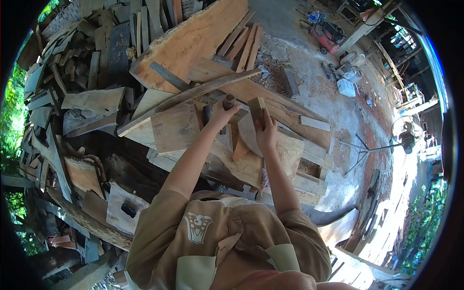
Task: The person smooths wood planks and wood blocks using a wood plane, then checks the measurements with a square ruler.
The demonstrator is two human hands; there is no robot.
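Note:
My left hand [223, 116] is closed around a short, round brown wooden piece [229, 100], whose flat end points up; its lower part is hidden by the fingers. In my right hand [266, 131] is a small rectangular wooden block [257, 107], gripped along its side. The two pieces are held apart, above a pile of boards. Beneath the right hand lies a pale board with a curved edge [247, 133]. A dark cylindrical object [207, 115] rests just left of my left hand.
A long narrow plank [193, 94] crosses the boards beyond my hands. Behind it leans a large slab with a rough edge [188, 41]. Scrap wood [92, 63] is heaped on the left. At right stand a red machine [326, 36] and a fan on a tripod [407, 140].

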